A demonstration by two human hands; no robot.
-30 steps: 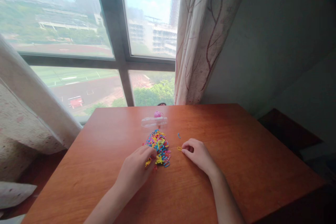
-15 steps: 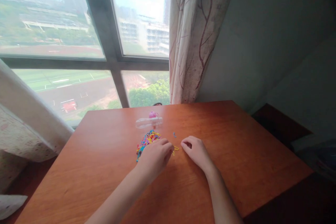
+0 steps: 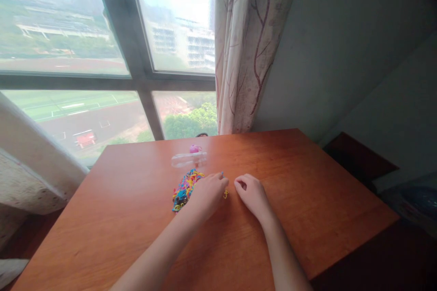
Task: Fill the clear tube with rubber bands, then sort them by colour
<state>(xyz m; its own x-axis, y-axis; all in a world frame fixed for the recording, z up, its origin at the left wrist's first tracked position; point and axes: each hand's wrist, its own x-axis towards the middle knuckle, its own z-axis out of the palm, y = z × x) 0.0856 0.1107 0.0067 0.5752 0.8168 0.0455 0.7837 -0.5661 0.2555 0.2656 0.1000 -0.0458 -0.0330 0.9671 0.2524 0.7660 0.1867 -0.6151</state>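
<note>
A heap of small coloured rubber bands [image 3: 183, 187] lies on the wooden table [image 3: 136, 218]. My left hand [image 3: 207, 191] reaches across the heap's right side, fingers curled, with a little yellow band [image 3: 226, 194] pinched at its fingertips. A tiny blue band [image 3: 221, 173] lies just at that hand's upper fingertips. My right hand [image 3: 251, 194] rests on the table a short gap to the right, fingers curled in with thumb against forefinger. Nothing shows in it.
A clear plastic case [image 3: 189, 159] lies behind the heap, with a small pink piece [image 3: 194, 148] beyond it near the far edge. A window and a patterned curtain [image 3: 246, 45] stand behind the table. A dark lower surface [image 3: 358, 159] sits to the right.
My left hand moved right, from the near side of the heap across to the yellow band. My right hand let that band go and stayed put. The view shifted right.
</note>
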